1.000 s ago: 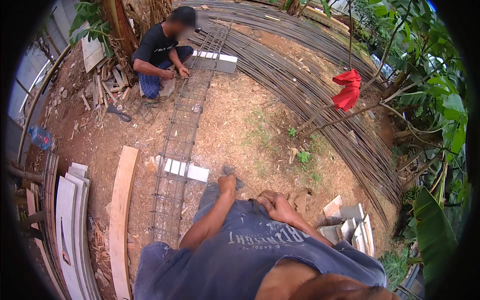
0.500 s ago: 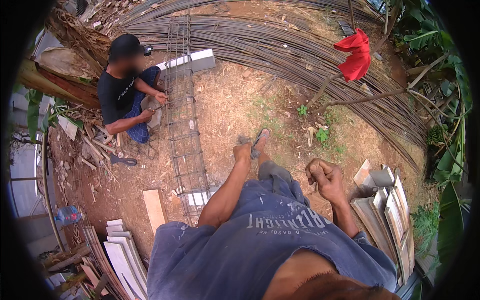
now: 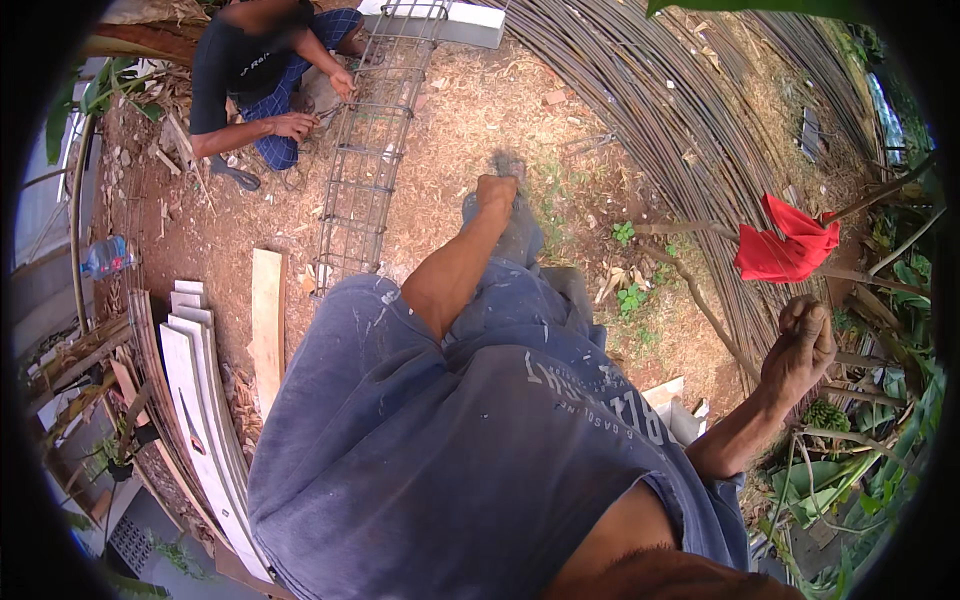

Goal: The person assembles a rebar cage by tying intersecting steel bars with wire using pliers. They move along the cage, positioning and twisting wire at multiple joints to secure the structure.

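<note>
My left hand [image 3: 497, 192] is closed on a tuft of thin dark grey wires [image 3: 508, 163], which sticks out past the fingers, in front of my leg. My right hand [image 3: 805, 335] is raised at the right with its fingers curled into a fist. Whatever it may hold is hidden. Just beyond that fist a red cloth [image 3: 785, 245] hangs on a branch. To the left of my left hand lies a long rebar cage [image 3: 365, 150] made of bars and square ties.
Another person [image 3: 265, 75] crouches beside the cage, both hands near its bars. Long steel bars [image 3: 640, 90] cover the ground at the far right. Boards [image 3: 200, 390] and a single plank [image 3: 267, 320] lie at the left. A white block [image 3: 470, 22] sits under the cage's far end.
My view has swung, so the cage and the person now appear higher up. My right fist has moved out to the right, closer to the red cloth. My left hand still grips the wires.
</note>
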{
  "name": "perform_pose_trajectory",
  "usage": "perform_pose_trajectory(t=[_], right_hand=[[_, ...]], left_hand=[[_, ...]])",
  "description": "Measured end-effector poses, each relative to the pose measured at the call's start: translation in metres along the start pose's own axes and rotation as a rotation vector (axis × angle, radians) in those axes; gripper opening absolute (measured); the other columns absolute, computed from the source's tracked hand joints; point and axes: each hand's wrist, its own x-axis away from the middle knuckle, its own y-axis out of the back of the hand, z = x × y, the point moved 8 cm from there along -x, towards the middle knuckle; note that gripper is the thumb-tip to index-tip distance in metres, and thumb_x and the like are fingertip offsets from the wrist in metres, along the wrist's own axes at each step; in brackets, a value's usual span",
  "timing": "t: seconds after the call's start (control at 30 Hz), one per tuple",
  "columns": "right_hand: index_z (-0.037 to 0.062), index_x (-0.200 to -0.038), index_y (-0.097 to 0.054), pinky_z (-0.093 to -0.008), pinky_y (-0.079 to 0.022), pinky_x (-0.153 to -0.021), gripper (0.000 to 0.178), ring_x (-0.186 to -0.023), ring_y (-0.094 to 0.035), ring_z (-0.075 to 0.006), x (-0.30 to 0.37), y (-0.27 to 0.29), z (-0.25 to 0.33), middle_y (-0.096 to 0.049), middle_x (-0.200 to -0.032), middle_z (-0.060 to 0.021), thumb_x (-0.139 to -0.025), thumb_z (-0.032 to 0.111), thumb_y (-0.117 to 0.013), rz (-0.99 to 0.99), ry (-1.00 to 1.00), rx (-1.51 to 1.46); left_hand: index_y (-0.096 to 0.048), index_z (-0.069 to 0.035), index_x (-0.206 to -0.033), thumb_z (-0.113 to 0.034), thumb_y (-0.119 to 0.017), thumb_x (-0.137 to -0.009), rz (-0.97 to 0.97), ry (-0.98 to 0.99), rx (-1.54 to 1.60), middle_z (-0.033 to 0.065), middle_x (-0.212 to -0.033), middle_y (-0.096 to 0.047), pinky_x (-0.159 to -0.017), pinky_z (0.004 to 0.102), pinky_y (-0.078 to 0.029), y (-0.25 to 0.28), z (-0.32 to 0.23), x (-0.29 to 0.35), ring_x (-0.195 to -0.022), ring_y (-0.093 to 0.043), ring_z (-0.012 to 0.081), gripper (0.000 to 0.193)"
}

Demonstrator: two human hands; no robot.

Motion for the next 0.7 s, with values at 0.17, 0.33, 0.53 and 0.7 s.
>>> perform_pose_trajectory(t=[0.17,0.33,0.53,0.7], right_hand=[[-0.0012,-0.089,-0.061,-0.0287,-0.037,-0.069,0.026,-0.073,-0.043,-0.0142,-0.079,0.014,-0.001,-0.057,-0.083,-0.0078,-0.097,0.022,-0.052,-0.224,0.099,-0.227],[-0.0034,-0.095,-0.067,-0.0288,-0.042,-0.077,0.032,-0.08,-0.053,-0.0129,-0.145,-0.001,-0.041,-0.064,-0.085,-0.007,-0.094,0.027,-0.057,-0.224,0.032,0.111],[-0.0036,-0.097,-0.068,-0.0293,-0.044,-0.081,0.029,-0.081,-0.055,-0.0126,-0.19,-0.011,-0.084,-0.064,-0.083,-0.0057,-0.092,0.024,-0.06,-0.312,-0.216,0.385],[-0.0016,-0.092,-0.07,-0.0302,-0.044,-0.082,0.021,-0.08,-0.057,-0.0183,-0.228,-0.032,-0.086,-0.063,-0.08,-0.0089,-0.09,0.017,-0.061,-0.152,-0.11,0.723]], left_hand=[[-0.065,0.007,-0.086,-0.021,-0.07,-0.069,0.058,-0.048,-0.208,0.0226,-0.086,-0.067,-0.073,0.0376,-0.051,0.0,-0.047,-0.044,-0.082,-0.067,0.0318,0.033],[-0.067,0.004,-0.091,-0.026,-0.067,-0.069,0.006,-0.073,-0.344,0.0224,-0.093,-0.067,-0.077,0.0401,-0.052,-0.042,-0.127,-0.051,-0.089,-0.067,0.0331,0.037],[-0.064,0.002,-0.102,-0.033,-0.068,-0.071,0.292,-0.213,-0.544,0.0216,-0.103,-0.066,-0.084,0.0393,-0.051,-0.156,-0.216,-0.064,-0.098,-0.064,0.0335,0.047],[-0.06,-0.001,-0.115,-0.038,-0.067,-0.077,0.436,-0.461,-0.388,0.0241,-0.109,-0.063,-0.092,0.0386,-0.047,-0.216,-0.27,-0.08,-0.106,-0.06,0.0344,0.054]])
